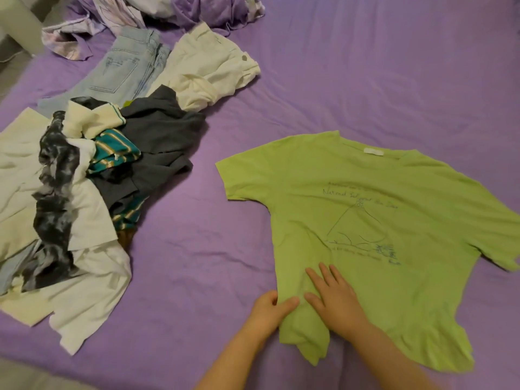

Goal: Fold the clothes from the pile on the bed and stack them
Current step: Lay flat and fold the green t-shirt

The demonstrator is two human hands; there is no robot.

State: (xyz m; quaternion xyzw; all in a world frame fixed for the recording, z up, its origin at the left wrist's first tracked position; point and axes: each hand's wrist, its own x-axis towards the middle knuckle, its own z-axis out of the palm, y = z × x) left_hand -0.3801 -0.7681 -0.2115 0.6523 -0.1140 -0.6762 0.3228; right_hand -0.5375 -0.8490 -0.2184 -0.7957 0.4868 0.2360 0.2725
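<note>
Bed point(365, 66): purple sheet, wrinkled.
Pile point(84, 178): my unfolded clothes, left.
Shirt point(380, 220): green; print reads "National", rest unclear.
Hands: my left point(267, 311) pinches the shirt's edge; right point(334, 299) lies flat, released.

The lime green T-shirt point(374, 220) is thin, matt knit cloth, softly rumpled near its hem, with a faint dark line print. The bed point(365, 80) wears a matt purple woven sheet, lightly creased. In the pile point(84, 192), the cream pieces look like plain soft cotton, one mottled with black dye. The dark grey garment point(163, 136) is dull jersey. The jeans point(123, 68) are pale, faded denim with visible stitching; the off-white trousers point(208, 74) look coarser.
</note>
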